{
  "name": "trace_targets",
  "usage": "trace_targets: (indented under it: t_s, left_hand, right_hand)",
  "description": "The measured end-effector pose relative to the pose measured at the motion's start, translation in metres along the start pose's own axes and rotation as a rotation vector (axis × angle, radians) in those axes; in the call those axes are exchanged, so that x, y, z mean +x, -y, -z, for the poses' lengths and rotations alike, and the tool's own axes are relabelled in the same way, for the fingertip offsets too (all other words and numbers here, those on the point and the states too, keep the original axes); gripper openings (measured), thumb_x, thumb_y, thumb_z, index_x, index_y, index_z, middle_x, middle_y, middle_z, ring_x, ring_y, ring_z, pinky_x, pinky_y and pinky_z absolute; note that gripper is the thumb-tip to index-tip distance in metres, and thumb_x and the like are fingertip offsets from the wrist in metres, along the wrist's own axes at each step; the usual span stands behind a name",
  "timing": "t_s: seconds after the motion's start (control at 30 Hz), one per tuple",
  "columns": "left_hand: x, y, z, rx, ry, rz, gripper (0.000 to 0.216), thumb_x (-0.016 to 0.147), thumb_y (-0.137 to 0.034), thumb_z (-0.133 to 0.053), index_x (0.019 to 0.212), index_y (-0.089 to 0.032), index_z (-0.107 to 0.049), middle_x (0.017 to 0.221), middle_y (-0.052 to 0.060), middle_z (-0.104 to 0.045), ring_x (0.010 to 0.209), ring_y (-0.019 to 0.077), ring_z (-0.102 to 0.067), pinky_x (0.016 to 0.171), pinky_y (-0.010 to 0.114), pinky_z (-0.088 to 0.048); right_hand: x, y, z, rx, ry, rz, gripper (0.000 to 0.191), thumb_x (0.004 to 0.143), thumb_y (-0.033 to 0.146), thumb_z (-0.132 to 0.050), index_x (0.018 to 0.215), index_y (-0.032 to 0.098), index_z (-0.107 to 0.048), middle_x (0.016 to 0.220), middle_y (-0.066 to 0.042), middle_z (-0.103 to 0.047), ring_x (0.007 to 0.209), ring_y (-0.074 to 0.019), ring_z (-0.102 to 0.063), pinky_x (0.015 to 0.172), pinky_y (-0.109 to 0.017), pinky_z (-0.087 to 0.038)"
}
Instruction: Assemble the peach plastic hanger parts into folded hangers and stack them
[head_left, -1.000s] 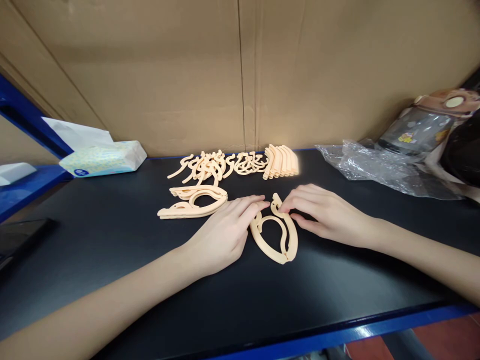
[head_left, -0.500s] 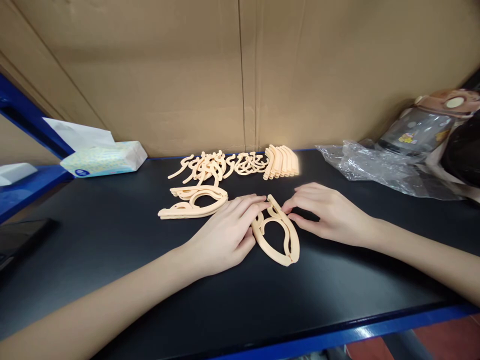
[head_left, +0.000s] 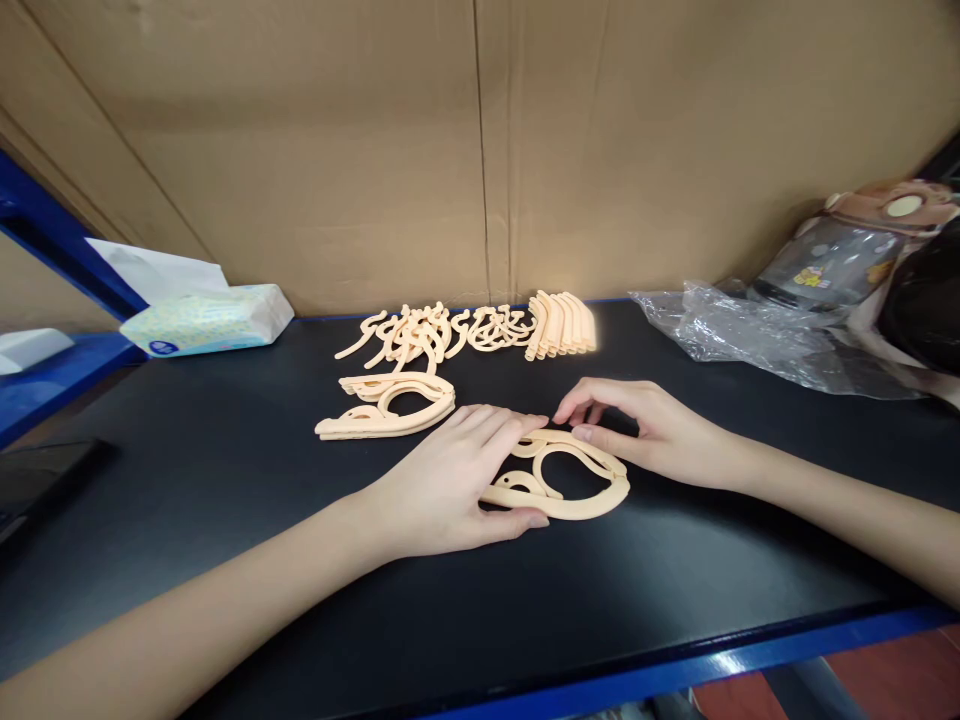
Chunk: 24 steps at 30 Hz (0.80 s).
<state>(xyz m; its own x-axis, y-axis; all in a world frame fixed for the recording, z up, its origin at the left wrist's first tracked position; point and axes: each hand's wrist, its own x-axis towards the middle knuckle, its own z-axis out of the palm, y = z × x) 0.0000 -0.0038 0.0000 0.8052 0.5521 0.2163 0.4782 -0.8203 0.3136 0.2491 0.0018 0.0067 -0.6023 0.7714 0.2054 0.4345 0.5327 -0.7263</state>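
A beige plastic folding clothes hanger (head_left: 592,508) lies folded on the black tabletop between my hands, its rounded end towards the right. My left hand (head_left: 457,480) is closed over its left end, with the fingers along the far side and the thumb at the near edge; the palm hides that end. At the hanger's far edge is my right hand (head_left: 652,430), its fingers curved and thumb apart from them. The thumb tip seems to touch the hanger's upper arm. Left of my left hand lie stacked folded hangers (head_left: 390,428).
Along the back lie loose curved hanger hooks (head_left: 412,335), small ring-like pieces (head_left: 499,328) and a row of hanger arms (head_left: 562,322). A tissue pack (head_left: 210,320) is at the left, a clear plastic bag (head_left: 735,330) and a bottle (head_left: 832,255) at the right. A cardboard wall (head_left: 337,150) stands behind.
The hanger has turned on the table, its rounded end swinging from near me towards the right. My left thumb has moved to its near edge; my right hand has shifted slightly.
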Motion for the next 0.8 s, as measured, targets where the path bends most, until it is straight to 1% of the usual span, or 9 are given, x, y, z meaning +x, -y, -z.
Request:
trace_targets:
  t_s: [0.1,0.17,0.23,0.3,0.37,0.47,0.53,0.7,0.8]
  left_hand:
    - [-0.0009,-0.0010,0.0015,0.035,-0.023,-0.010,0.064,0.080,-0.046,-0.069,0.130,-0.017,-0.043,0.122,0.011,-0.058,0.106,0.0268,-0.056,0.089,0.041,-0.047]
    - [-0.0014,-0.0010,0.0025,0.099,-0.066,-0.044,0.062,0.081,-0.045,-0.068,0.130,-0.016,-0.043,0.122,0.011,-0.058,0.105,0.0262,-0.057,0.088,0.039,-0.047]
    - [-0.0017,0.0002,0.0038,0.194,-0.143,-0.084,0.058,0.084,-0.044,-0.064,0.129,-0.014,-0.044,0.124,0.013,-0.058,0.107,0.0267,-0.057,0.089,0.040,-0.047]
    - [-0.0021,0.0022,0.0053,0.283,-0.222,-0.098,0.054,0.087,-0.043,-0.061,0.128,-0.012,-0.045,0.125,0.014,-0.057,0.111,0.0272,-0.055,0.092,0.039,-0.046]
    - [-0.0027,0.0042,0.0069,0.330,-0.263,-0.088,0.052,0.088,-0.042,-0.060,0.127,-0.011,-0.047,0.127,0.014,-0.056,0.114,0.0267,-0.054,0.095,0.038,-0.045]
    - [-0.0036,0.0059,0.0080,0.329,-0.247,-0.071,0.052,0.088,-0.041,-0.061,0.128,-0.012,-0.047,0.130,0.013,-0.054,0.116,0.0255,-0.053,0.097,0.037,-0.044]
    - [-0.0038,0.0062,0.0078,0.301,-0.214,-0.053,0.055,0.088,-0.043,-0.061,0.130,-0.012,-0.045,0.132,0.013,-0.053,0.117,0.0254,-0.052,0.097,0.038,-0.044]
    - [-0.0022,0.0060,0.0066,0.225,-0.160,-0.011,0.065,0.084,-0.052,-0.063,0.133,-0.015,-0.041,0.134,0.013,-0.051,0.117,0.0268,-0.051,0.097,0.041,-0.045]
    - [-0.0017,0.0049,0.0072,0.205,-0.151,-0.007,0.067,0.084,-0.055,-0.063,0.133,-0.016,-0.041,0.133,0.014,-0.052,0.115,0.0283,-0.052,0.095,0.043,-0.045]
  right_hand:
    - [0.0007,-0.0040,0.0023,-0.019,-0.020,-0.099,0.026,0.093,0.043,-0.055,0.102,0.019,-0.062,0.084,-0.001,-0.064,0.070,-0.0127,-0.055,0.062,-0.026,-0.044]
    - [0.0013,-0.0062,0.0042,0.016,-0.006,-0.152,0.029,0.091,0.045,-0.056,0.100,0.018,-0.062,0.078,0.000,-0.062,0.067,-0.0128,-0.053,0.059,-0.026,-0.041]
    - [0.0021,-0.0073,0.0058,0.062,0.013,-0.197,0.031,0.090,0.047,-0.057,0.096,0.017,-0.063,0.074,0.001,-0.059,0.065,-0.0122,-0.050,0.058,-0.025,-0.038]
    - [0.0030,-0.0072,0.0072,0.113,0.031,-0.226,0.031,0.088,0.049,-0.058,0.089,0.017,-0.063,0.070,0.003,-0.053,0.062,-0.0109,-0.044,0.056,-0.025,-0.034]
    - [0.0038,-0.0057,0.0081,0.171,0.049,-0.243,0.033,0.085,0.050,-0.061,0.081,0.017,-0.060,0.066,0.004,-0.045,0.061,-0.0099,-0.038,0.055,-0.025,-0.030]
    - [0.0049,-0.0022,0.0090,0.265,0.082,-0.275,0.039,0.083,0.053,-0.063,0.070,0.017,-0.054,0.064,0.006,-0.037,0.059,-0.0091,-0.032,0.054,-0.025,-0.025]
    - [0.0055,0.0001,0.0092,0.316,0.101,-0.306,0.041,0.081,0.054,-0.063,0.068,0.017,-0.052,0.062,0.006,-0.035,0.058,-0.0088,-0.030,0.053,-0.026,-0.023]
    - [0.0063,0.0015,0.0086,0.356,0.116,-0.393,0.041,0.077,0.056,-0.066,0.073,0.015,-0.058,0.062,0.005,-0.039,0.059,-0.0091,-0.032,0.053,-0.026,-0.022]
    - [0.0061,0.0008,0.0086,0.363,0.116,-0.393,0.039,0.077,0.054,-0.066,0.072,0.015,-0.060,0.061,0.006,-0.039,0.057,-0.0087,-0.031,0.052,-0.026,-0.021]
